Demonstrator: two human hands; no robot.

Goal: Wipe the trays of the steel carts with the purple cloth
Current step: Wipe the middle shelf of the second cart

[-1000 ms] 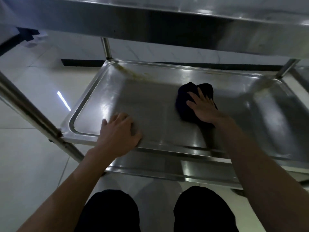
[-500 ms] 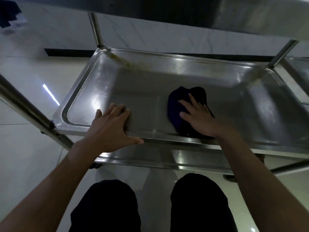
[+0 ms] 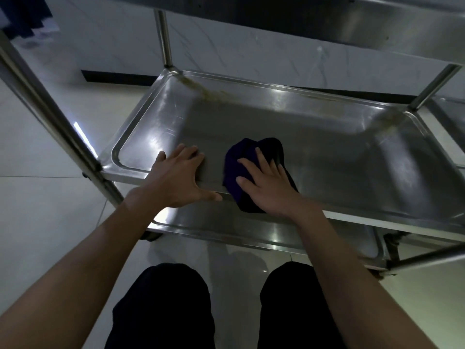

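No readable text, label, brand, number or sign anywhere: none on steel tray [image 3: 327, 152], none on cloth [image 3: 241, 159], none on cart posts, floor or wall.

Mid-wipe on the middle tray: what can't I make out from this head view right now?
- Tray surface under the purple cloth and right hand: covered.
- Left hand palm contact at the near rim: hidden by the hand itself.
- Lower tray: mostly hidden beneath the middle tray.
- Top shelf: cut off by the upper edge.
- Yellowish marks along the far rim: too blurred to identify.
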